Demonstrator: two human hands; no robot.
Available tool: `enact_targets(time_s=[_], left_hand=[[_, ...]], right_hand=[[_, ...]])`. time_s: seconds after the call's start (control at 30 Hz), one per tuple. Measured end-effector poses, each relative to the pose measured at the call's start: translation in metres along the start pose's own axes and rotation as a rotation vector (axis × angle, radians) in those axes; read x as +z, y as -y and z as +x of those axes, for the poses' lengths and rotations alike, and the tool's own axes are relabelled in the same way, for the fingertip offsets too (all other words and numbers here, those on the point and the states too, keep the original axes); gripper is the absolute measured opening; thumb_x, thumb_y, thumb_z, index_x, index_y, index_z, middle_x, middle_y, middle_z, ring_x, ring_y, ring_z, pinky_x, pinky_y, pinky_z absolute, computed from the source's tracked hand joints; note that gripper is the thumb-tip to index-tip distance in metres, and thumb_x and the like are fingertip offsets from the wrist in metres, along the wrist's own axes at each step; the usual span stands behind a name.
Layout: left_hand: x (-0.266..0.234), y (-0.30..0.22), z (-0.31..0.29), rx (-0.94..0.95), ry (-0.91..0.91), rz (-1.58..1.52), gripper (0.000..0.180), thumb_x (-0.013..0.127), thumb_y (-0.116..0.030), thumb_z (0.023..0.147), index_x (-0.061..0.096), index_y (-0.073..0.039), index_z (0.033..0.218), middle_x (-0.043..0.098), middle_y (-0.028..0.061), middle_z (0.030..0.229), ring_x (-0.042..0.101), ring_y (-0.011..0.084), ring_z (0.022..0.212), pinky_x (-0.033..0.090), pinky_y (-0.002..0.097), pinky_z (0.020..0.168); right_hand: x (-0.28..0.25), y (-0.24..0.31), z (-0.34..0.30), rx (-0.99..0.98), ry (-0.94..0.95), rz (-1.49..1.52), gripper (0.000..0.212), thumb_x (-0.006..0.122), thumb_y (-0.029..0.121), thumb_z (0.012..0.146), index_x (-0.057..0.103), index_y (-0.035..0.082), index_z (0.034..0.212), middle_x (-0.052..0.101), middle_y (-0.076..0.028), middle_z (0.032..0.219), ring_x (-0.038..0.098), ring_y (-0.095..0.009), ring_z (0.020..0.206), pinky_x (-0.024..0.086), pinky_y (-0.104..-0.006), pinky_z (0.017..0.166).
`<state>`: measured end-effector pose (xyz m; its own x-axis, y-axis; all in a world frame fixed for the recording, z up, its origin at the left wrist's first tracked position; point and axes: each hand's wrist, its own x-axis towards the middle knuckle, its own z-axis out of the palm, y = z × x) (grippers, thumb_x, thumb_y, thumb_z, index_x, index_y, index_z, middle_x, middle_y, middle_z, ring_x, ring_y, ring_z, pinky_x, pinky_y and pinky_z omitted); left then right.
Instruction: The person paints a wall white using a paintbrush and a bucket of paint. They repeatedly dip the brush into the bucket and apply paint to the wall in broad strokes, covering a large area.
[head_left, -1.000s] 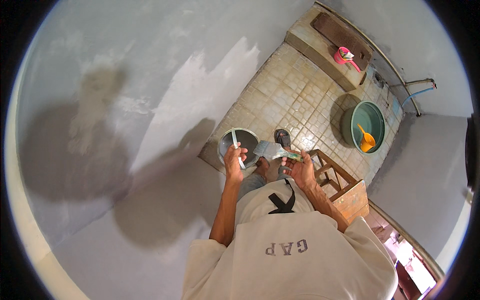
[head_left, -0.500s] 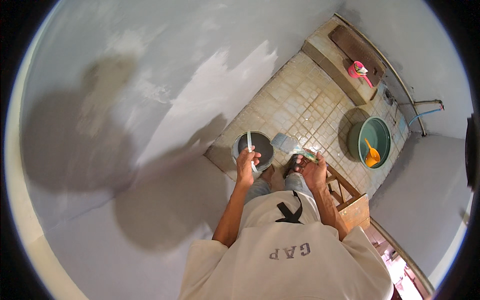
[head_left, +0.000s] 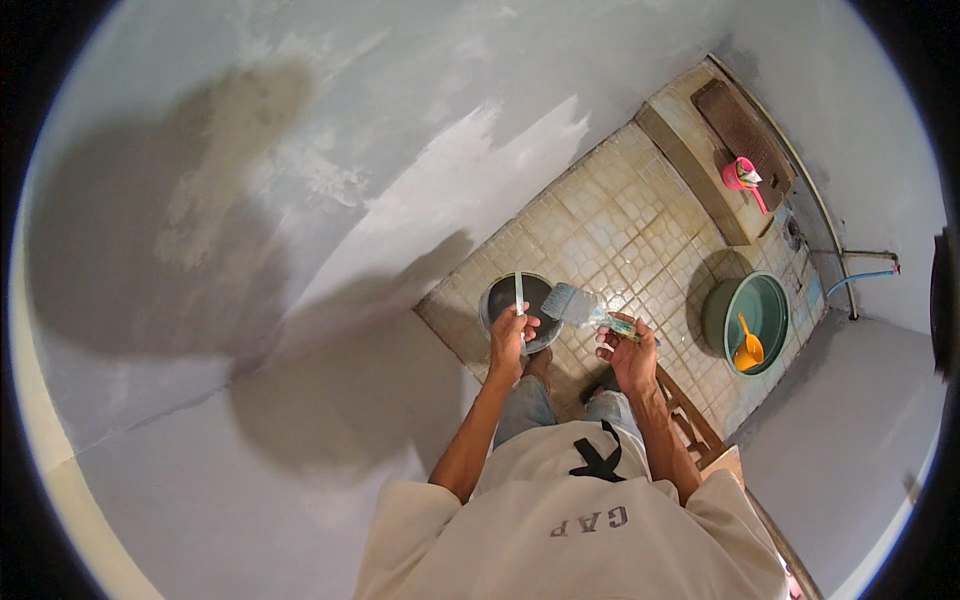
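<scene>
My left hand [head_left: 512, 332] is closed around the pale handle of a paint bucket [head_left: 486, 312], which hangs just ahead of my feet. The inside of the bucket looks dark; how much it holds I cannot tell. In my right hand [head_left: 630, 358] is a wide paintbrush [head_left: 578, 306], its multicoloured handle gripped between thumb and fingers. Its grey-white bristles point left and lie close to the bucket's right rim. On the left, the wall [head_left: 460, 180] carries a bright whitish patch with ragged edges amid duller grey.
A green tub [head_left: 712, 318] with an orange dipper [head_left: 749, 350] stands to the right on the tiled floor [head_left: 590, 190]. Farther back, a pink dipper [head_left: 741, 174] rests on a raised ledge [head_left: 680, 150]. Close by my right forearm is a wooden stool [head_left: 690, 410]. Pipes [head_left: 868, 254] run along the right wall.
The view has shifted, so the surroundings appear lower and farther right. The brush has turned slightly, its bristles now nearer the bucket. Both hands keep their holds.
</scene>
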<state>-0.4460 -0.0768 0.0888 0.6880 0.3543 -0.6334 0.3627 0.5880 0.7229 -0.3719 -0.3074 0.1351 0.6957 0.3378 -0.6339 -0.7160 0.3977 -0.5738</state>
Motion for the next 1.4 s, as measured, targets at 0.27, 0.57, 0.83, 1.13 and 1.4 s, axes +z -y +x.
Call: enact_targets(time_s=[0.27, 0.57, 0.83, 1.13, 1.4], left_hand=[[-0.008, 0.03, 0.018, 0.155, -0.01, 0.013, 0.03, 0.054, -0.014, 0.097, 0.062, -0.003, 0.125, 0.069, 0.0058, 0.09, 0.056, 0.0102, 0.07, 0.046, 0.0264, 0.068], [-0.013, 0.046, 0.03, 0.122, 0.003, 0.05, 0.037, 0.053, -0.021, 0.097, 0.062, -0.002, 0.128, 0.069, 0.0074, 0.096, 0.059, 0.012, 0.079, 0.049, 0.0272, 0.075], [-0.029, 0.085, 0.069, 0.028, 0.061, -0.042, 0.04, 0.056, -0.023, 0.096, 0.062, 0.0, 0.128, 0.071, 0.01, 0.097, 0.061, 0.014, 0.079, 0.051, 0.0283, 0.076], [-0.051, 0.205, 0.203, 0.062, 0.063, -0.151, 0.035, 0.054, -0.012, 0.095, 0.059, -0.001, 0.128, 0.071, 0.0106, 0.092, 0.062, 0.0134, 0.071, 0.052, 0.0278, 0.067], [-0.049, 0.298, 0.331, 0.051, 0.031, -0.201, 0.032, 0.054, -0.009, 0.094, 0.057, -0.001, 0.124, 0.07, 0.0122, 0.093, 0.065, 0.0165, 0.074, 0.055, 0.0285, 0.07]], right_hand=[[-0.042, -0.003, 0.022, -0.001, 0.078, -0.098, 0.059, 0.051, 0.055, 0.098, 0.055, 0.004, 0.128, 0.066, -0.013, 0.104, 0.062, -0.023, 0.093, 0.05, -0.0396, 0.078], [-0.061, -0.002, 0.025, -0.097, 0.022, -0.314, 0.06, 0.051, 0.053, 0.1, 0.058, 0.001, 0.129, 0.066, -0.013, 0.106, 0.062, -0.022, 0.096, 0.051, -0.0392, 0.079], [-0.02, -0.032, 0.045, -0.253, -0.073, -0.78, 0.051, 0.056, 0.041, 0.094, 0.064, -0.001, 0.121, 0.071, -0.013, 0.101, 0.067, -0.021, 0.091, 0.052, -0.0339, 0.078], [-0.092, -0.115, 0.155, -0.184, -0.011, -0.704, 0.056, 0.056, 0.043, 0.098, 0.059, 0.0, 0.132, 0.071, -0.018, 0.106, 0.069, -0.022, 0.094, 0.054, -0.0336, 0.076], [-0.158, -0.149, 0.267, -0.288, -0.002, -0.865, 0.047, 0.066, 0.036, 0.094, 0.065, 0.002, 0.126, 0.073, -0.011, 0.096, 0.07, -0.018, 0.088, 0.055, -0.0308, 0.074]])
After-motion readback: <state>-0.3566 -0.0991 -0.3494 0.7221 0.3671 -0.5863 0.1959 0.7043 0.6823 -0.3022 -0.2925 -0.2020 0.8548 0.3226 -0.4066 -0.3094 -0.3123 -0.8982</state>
